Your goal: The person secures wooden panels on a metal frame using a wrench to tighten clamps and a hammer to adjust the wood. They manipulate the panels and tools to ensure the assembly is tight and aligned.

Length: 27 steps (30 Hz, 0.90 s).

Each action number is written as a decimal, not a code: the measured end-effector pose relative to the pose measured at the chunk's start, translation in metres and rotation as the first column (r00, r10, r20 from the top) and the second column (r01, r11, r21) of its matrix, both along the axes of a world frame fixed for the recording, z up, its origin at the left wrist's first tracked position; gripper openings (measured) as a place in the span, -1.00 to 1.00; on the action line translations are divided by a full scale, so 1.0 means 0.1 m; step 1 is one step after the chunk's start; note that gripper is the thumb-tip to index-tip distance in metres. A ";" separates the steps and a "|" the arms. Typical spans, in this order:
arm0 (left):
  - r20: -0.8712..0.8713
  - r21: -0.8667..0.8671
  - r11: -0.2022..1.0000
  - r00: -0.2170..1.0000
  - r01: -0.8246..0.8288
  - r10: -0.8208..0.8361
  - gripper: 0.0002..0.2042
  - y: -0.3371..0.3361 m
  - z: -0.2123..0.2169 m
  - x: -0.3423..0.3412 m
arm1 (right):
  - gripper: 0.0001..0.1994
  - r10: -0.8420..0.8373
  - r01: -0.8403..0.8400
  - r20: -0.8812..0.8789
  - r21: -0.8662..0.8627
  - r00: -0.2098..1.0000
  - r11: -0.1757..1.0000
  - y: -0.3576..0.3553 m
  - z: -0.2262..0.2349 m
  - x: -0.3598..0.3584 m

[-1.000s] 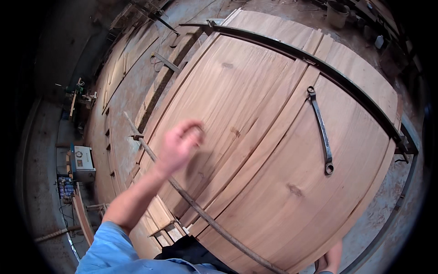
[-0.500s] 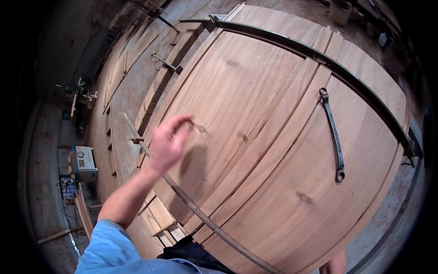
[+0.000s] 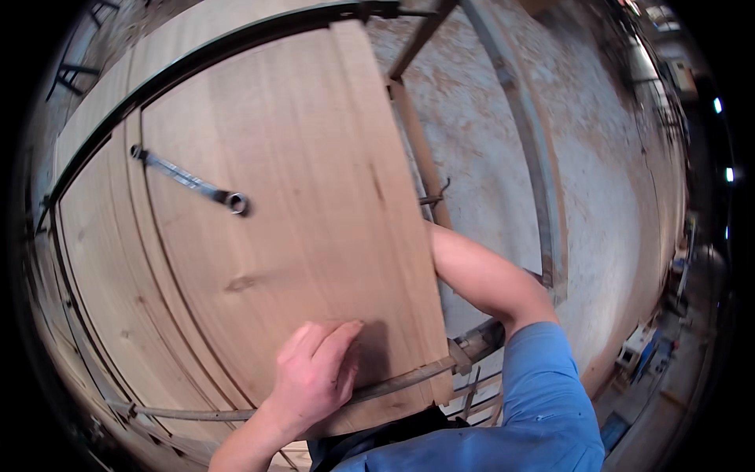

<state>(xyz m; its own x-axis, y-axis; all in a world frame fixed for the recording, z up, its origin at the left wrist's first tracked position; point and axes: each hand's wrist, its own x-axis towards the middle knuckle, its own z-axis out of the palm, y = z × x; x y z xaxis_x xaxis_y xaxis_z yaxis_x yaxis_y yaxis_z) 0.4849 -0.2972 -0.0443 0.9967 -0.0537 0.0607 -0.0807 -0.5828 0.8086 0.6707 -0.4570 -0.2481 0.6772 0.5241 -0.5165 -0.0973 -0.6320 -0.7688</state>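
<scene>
My left hand point(image 3: 314, 374) hovers over the near part of a wooden door panel point(image 3: 291, 173), beside a long clamp bar. Its fingers are curled in together, and I cannot make out whether anything sits between them. A shadow falls on the wood just right of the fingertips. My right forearm point(image 3: 484, 267) reaches in past the panel's right edge, and the hand itself is hidden under the wood. On the panel's upper left lies a double-ended ring wrench point(image 3: 189, 179), with neither hand near it.
A dark metal clamp bar point(image 3: 236, 35) crosses the panel's far end. The near clamp bar point(image 3: 413, 379) runs under my left wrist to a clamp head point(image 3: 460, 355) at the right edge. A metal frame point(image 3: 525, 118) stands to the right above a dusty floor point(image 3: 609, 204).
The view has swung toward the panel's right side. My left hand has moved from the left half to the near right part. My right arm now reaches under the right edge.
</scene>
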 end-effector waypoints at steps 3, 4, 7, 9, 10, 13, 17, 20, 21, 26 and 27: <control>0.024 0.084 0.996 0.999 0.039 -0.041 -0.70 -0.11 0.04 0.10 | -0.60 -0.035 0.035 0.006 0.020 0.999 0.999 0.01 -0.05 0.03; 0.010 0.097 0.994 0.999 0.051 -0.053 -0.69 -0.13 0.05 0.11 | -0.60 -0.043 0.042 0.007 0.023 0.999 0.999 0.00 -0.05 0.03; -0.003 0.105 0.991 0.996 0.085 -0.086 -0.69 -0.21 0.08 0.13 | -0.60 -0.043 0.042 0.018 0.044 0.999 0.998 0.06 -0.06 0.05; 0.024 0.122 0.988 0.995 0.097 -0.100 -0.70 -0.26 0.04 0.09 | -0.59 -0.043 0.043 0.015 0.044 0.999 0.998 0.08 -0.06 0.05; 0.036 0.131 0.986 0.993 0.103 -0.108 -0.70 -0.28 0.02 0.07 | -0.59 -0.036 0.035 0.025 0.048 0.999 0.998 0.08 -0.07 0.07; 0.080 0.144 0.987 0.993 0.073 -0.085 -0.69 -0.30 -0.01 -0.01 | -0.59 -0.021 0.020 0.043 0.039 0.999 0.999 0.10 -0.05 0.11; 0.094 0.134 0.988 0.992 0.073 -0.086 -0.67 -0.33 -0.09 -0.01 | -0.59 -0.003 0.002 0.051 0.019 0.999 1.000 0.08 -0.08 0.19; 0.082 0.121 0.990 0.993 0.076 -0.086 -0.66 -0.32 -0.10 0.01 | -0.59 0.029 -0.029 0.069 -0.003 0.997 1.000 0.09 -0.08 0.25; 0.074 0.121 0.990 0.994 0.072 -0.082 -0.66 -0.28 -0.10 0.00 | -0.59 0.046 -0.046 0.077 -0.006 0.996 0.999 0.12 -0.08 0.24; 0.119 -0.011 0.995 0.988 0.098 -0.096 -0.66 -0.09 -0.24 -0.14 | -0.58 0.107 -0.084 0.200 -0.123 0.974 0.989 -0.34 0.22 0.14; 0.115 -0.015 0.998 0.992 0.060 -0.058 -0.66 -0.12 -0.36 -0.23 | -0.58 0.126 -0.107 0.184 -0.105 0.975 0.989 -0.40 0.19 0.17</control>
